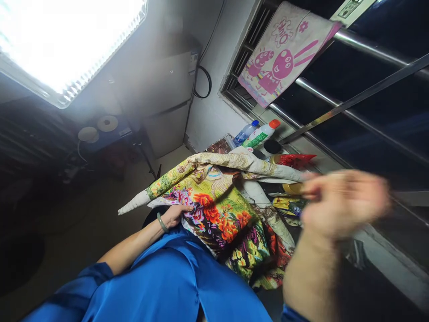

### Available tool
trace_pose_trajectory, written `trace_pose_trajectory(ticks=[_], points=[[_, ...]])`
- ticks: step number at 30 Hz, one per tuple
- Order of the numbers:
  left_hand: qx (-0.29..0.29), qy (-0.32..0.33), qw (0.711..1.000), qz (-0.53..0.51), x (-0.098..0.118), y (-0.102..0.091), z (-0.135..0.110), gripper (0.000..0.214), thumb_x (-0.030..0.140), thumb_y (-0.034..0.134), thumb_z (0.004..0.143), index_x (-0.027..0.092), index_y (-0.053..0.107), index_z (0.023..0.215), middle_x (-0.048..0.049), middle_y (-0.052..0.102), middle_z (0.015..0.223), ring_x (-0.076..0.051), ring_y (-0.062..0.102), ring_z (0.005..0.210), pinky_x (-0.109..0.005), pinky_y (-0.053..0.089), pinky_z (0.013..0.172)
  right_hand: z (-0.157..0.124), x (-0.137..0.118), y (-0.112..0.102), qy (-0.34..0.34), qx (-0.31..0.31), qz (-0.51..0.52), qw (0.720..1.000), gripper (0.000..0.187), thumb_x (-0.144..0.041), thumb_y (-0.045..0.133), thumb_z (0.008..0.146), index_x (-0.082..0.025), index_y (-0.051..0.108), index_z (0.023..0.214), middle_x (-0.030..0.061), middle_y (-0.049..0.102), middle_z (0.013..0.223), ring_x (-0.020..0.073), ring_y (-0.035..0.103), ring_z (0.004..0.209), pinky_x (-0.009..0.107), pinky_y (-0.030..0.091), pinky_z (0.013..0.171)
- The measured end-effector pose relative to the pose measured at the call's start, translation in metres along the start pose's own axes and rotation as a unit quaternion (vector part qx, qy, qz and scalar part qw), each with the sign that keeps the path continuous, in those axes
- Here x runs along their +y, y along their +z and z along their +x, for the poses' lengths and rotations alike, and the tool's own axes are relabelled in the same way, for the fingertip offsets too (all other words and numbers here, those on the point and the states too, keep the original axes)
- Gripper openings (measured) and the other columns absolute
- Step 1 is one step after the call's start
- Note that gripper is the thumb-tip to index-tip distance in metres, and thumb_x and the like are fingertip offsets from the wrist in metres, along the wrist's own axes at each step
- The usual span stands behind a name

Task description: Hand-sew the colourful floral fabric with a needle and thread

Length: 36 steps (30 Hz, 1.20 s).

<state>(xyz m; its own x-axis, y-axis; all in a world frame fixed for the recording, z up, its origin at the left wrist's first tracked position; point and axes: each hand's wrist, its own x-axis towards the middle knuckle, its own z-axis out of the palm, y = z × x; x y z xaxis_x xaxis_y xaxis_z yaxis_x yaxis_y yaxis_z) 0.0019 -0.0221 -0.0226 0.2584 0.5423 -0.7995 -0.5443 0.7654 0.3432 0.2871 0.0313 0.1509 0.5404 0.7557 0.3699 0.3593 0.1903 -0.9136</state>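
A large cross-stitch cloth [217, 214] with red, orange and purple flowers lies across my lap. Its far edge is rolled into a long, pale tube [234, 162], and more folds hang below on the right. My left hand [176, 215], with a green bangle at the wrist, grips the near left edge of the cloth, thumb on top and fingers underneath. Off to the right, my right hand [338, 201] is raised in front of the rolled end, closed with its fingers bent together. Motion blurs it, and whatever is in the pinch is too small to make out.
A bright lamp [70, 40] hangs close at upper left. Beyond the cloth stand a blue-capped bottle [246, 133], an orange-capped bottle [262, 135] and a red packet [296, 159]. A pink-and-white towel [284, 53] hangs over metal window bars [365, 42].
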Motion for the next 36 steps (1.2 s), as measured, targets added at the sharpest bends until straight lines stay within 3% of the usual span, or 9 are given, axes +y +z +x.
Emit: trace_pose_trajectory(ticks=[2, 4, 5, 7, 12, 22, 30, 36], points=[[-0.003, -0.008, 1.000, -0.010, -0.001, 0.002, 0.000, 0.035, -0.004, 0.085, 0.052, 0.012, 0.073, 0.080, -0.0086, 0.077, 0.068, -0.029, 0.075, 0.088, -0.035, 0.057, 0.088, -0.049, 0.012, 0.038, 0.100, -0.211, -0.003, 0.972, 0.020, -0.043, 0.064, 0.076, -0.025, 0.058, 0.081, -0.0055, 0.053, 0.049, 0.0125, 0.048, 0.040, 0.027, 0.043, 0.044], [-0.009, -0.016, 1.000, -0.010, -0.001, 0.002, 0.000, 0.032, -0.003, 0.084, 0.054, 0.011, 0.073, 0.081, -0.0095, 0.077, 0.069, -0.030, 0.075, 0.089, -0.036, 0.057, 0.089, -0.098, 0.029, 0.068, 0.203, -0.394, -0.023, 0.896, 0.020, -0.041, 0.058, 0.076, -0.022, 0.063, 0.081, -0.0047, 0.054, 0.046, 0.0133, 0.048, 0.039, 0.026, 0.042, 0.041], [-0.011, -0.019, 1.000, -0.009, -0.001, 0.002, 0.000, 0.031, -0.003, 0.084, 0.056, 0.011, 0.074, 0.081, -0.0094, 0.077, 0.070, -0.030, 0.075, 0.089, -0.037, 0.057, 0.089, -0.118, 0.038, 0.078, 0.214, -0.443, -0.049, 0.869, 0.020, -0.037, 0.055, 0.077, -0.020, 0.066, 0.079, -0.0039, 0.055, 0.047, 0.0132, 0.048, 0.039, 0.025, 0.042, 0.042], [-0.013, -0.027, 1.000, -0.009, 0.000, 0.001, 0.000, 0.029, -0.003, 0.082, 0.058, 0.011, 0.074, 0.082, -0.0092, 0.078, 0.071, -0.029, 0.076, 0.088, -0.036, 0.057, 0.089, -0.145, 0.054, 0.087, 0.186, -0.484, -0.101, 0.849, 0.022, -0.029, 0.053, 0.080, -0.019, 0.073, 0.080, -0.0022, 0.059, 0.049, 0.0135, 0.053, 0.043, 0.025, 0.046, 0.050], [-0.014, -0.040, 0.999, -0.010, 0.000, 0.000, 0.002, 0.031, -0.003, 0.081, 0.059, 0.010, 0.075, 0.085, -0.0101, 0.079, 0.076, -0.029, 0.076, 0.086, -0.035, 0.057, 0.088, -0.156, 0.069, 0.085, 0.113, -0.501, -0.182, 0.838, 0.027, -0.019, 0.054, 0.085, -0.020, 0.081, 0.087, 0.0004, 0.069, 0.055, 0.0164, 0.063, 0.054, 0.026, 0.050, 0.064], [-0.016, -0.034, 0.999, -0.002, -0.003, -0.005, 0.008, 0.027, 0.000, 0.084, 0.056, 0.010, 0.075, 0.080, -0.0100, 0.078, 0.071, -0.028, 0.076, 0.083, -0.033, 0.056, 0.085, -0.154, 0.069, 0.087, 0.065, -0.515, -0.243, 0.819, 0.032, -0.015, 0.054, 0.087, -0.023, 0.083, 0.095, 0.0026, 0.076, 0.065, 0.0187, 0.070, 0.060, 0.026, 0.052, 0.069], [-0.004, -0.026, 1.000, 0.004, -0.002, -0.003, 0.006, 0.029, 0.000, 0.086, 0.053, 0.011, 0.074, 0.077, -0.0078, 0.076, 0.066, -0.027, 0.075, 0.081, -0.032, 0.056, 0.082, -0.156, 0.069, 0.091, 0.009, -0.519, -0.311, 0.796, 0.031, -0.013, 0.055, 0.088, -0.024, 0.082, 0.097, 0.0070, 0.080, 0.092, 0.0211, 0.076, 0.082, 0.026, 0.053, 0.078], [-0.015, -0.027, 0.999, 0.009, -0.002, -0.002, 0.007, 0.023, 0.003, 0.085, 0.055, 0.011, 0.073, 0.072, -0.0088, 0.075, 0.064, -0.027, 0.074, 0.078, -0.033, 0.055, 0.081, -0.153, 0.070, 0.092, -0.025, -0.541, -0.330, 0.773, 0.028, -0.015, 0.055, 0.092, -0.023, 0.081, 0.098, 0.0067, 0.080, 0.089, 0.0199, 0.074, 0.080, 0.025, 0.052, 0.075]])
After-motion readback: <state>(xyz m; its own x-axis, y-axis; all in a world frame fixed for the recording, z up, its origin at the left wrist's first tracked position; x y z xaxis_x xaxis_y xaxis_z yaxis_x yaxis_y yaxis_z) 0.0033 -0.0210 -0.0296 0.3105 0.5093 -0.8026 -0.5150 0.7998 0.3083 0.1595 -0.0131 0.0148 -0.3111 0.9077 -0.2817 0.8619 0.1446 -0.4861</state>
